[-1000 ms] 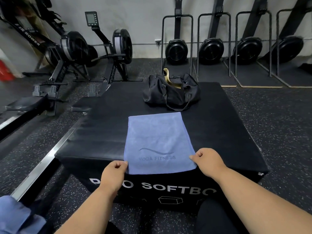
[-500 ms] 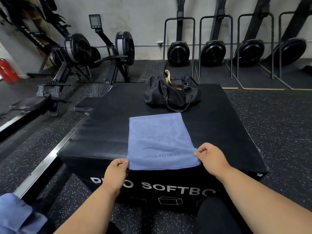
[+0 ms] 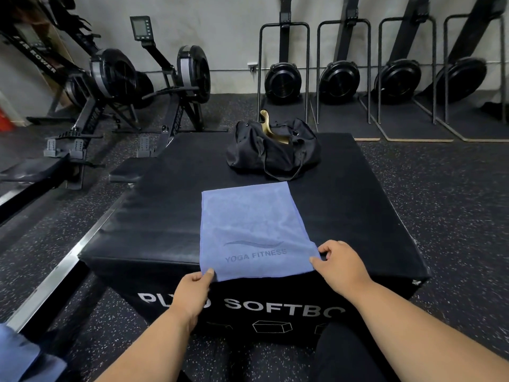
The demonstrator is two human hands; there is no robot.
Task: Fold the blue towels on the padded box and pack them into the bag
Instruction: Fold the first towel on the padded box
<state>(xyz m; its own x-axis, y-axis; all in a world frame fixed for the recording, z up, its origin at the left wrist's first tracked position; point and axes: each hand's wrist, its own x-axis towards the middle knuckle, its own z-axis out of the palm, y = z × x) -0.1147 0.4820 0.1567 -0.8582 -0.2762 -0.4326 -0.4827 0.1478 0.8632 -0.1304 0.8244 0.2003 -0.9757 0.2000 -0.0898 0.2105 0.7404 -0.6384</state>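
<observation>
Far left bottom corner, a bunched blue cloth (image 3: 16,354) at frame edge, soft, can't tell what it is. Behind it rowing machines (image 3: 115,78) on speckled rubber floor (image 3: 440,202), black metal frames, round flywheel housings.

My left hand (image 3: 192,289) comes in palm down, forearm angled up from bottom centre, thumb and fingers pinching the near left corner of the blue towel (image 3: 253,224) right at the box's front edge. Towel is flat, rectangular, fuzzy microfibre look, faint wave logo and "YOGA FITNESS" printed near my end; it lies lengthwise down the middle of the padded box (image 3: 358,216), near edge hanging slightly over the front. Box is black, matte vinyl, square top, slightly creased on the left side, white "SOFTBO" lettering on the front face.

Beyond the towel's far end, a black bag (image 3: 275,150), soft fabric, slumped, loop strap trailing toward the towel, tan lining showing at the opening, sits on the box's far part, close to towel but not touching as far as I see.

My right hand (image 3: 340,263), knuckles up, fingers curled, pinches the near right corner, lifting it slightly off the box
</observation>
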